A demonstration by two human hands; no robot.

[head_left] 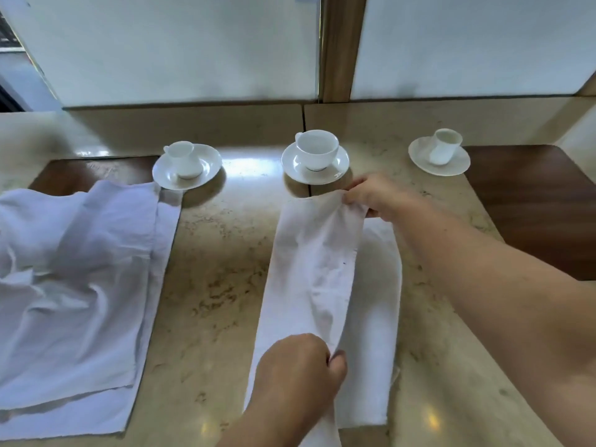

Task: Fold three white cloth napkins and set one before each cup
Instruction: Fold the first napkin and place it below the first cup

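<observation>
Broadly, the marbled stone bench (219,285) fills the view, with dark wooden panels set into it at the far left and far right, and frosted panes behind it split by a wooden post (340,46). On the left lies the largest cloth, a pile of rumpled napkins (80,269), at least two layers, with the edge of a lower one showing along its right and near sides; its far corner touches the left saucer (206,175).

In the middle, a long napkin (309,269) stretches from just before the middle saucer (290,166) back towards the person. Its right-hand edge is lifted and turned over leftwards, while the layer beneath lies flat on the bench.

Three white saucers stand in a row along the far side, each carrying one cup: the left cup (185,159), the wider middle cup (317,150) and the right cup (445,146) on the right saucer (419,156). What the cups hold cannot be told.

The right hand (374,195) pinches the far end of the lifted fold, fingers curled, just beside the middle saucer. The left hand (296,372) pinches the same fold near its close end, between thumb and curled fingers.
</observation>
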